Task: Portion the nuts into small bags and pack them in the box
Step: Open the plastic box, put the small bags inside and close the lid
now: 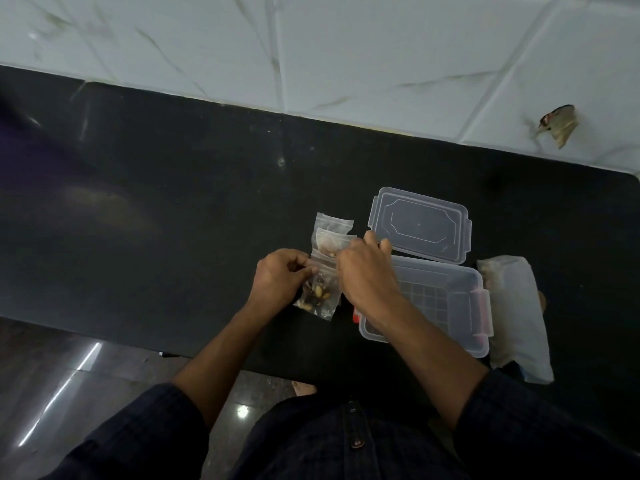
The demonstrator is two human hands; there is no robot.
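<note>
A small clear zip bag of mixed nuts (320, 294) lies on the black counter (156, 220). My left hand (280, 278) pinches its top left corner and my right hand (363, 268) pinches its top right edge. Just beyond it lie a second small bag with pale nuts (329, 244) and another small clear bag (333, 221) whose contents I cannot make out. The clear plastic box (446, 299) stands open to the right, partly behind my right forearm, and looks empty. Its clear lid (420, 225) lies flat behind it.
A larger plastic bag (516, 317) lies to the right of the box, overhanging the counter's front edge. A crumpled wrapper (559, 124) sits on the pale tiled floor beyond the counter. The counter's left half is bare dark surface.
</note>
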